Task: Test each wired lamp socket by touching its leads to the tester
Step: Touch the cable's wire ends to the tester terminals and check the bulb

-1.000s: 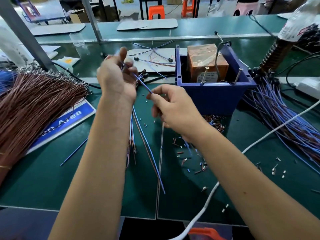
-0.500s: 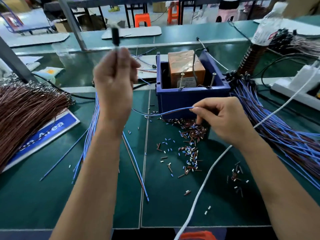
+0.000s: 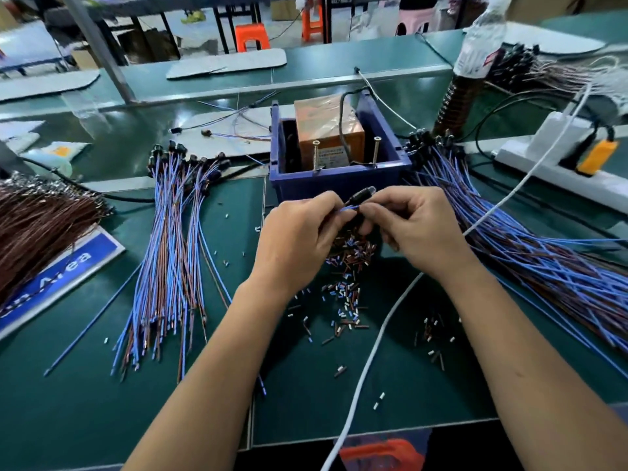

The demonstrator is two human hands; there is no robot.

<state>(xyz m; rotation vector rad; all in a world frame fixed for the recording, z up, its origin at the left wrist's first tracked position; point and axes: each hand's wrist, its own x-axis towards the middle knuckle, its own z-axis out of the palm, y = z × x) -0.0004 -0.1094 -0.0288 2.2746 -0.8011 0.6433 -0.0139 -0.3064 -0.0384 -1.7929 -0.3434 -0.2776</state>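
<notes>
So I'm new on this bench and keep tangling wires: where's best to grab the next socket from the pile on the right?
Probably by its black socket head, coming from above. In the right-hand pile the heads bunch together beside the blue bin, while the blue leads fan out and cross each other. Pinching one head and drawing it toward you should free its leads with the least tangling.

Snipped insulation bits (image 3: 343,300) are lying scattered on the green table (image 3: 85,419); a white cable (image 3: 367,365) is trailing across it, a power strip (image 3: 557,164) sitting far right.
</notes>
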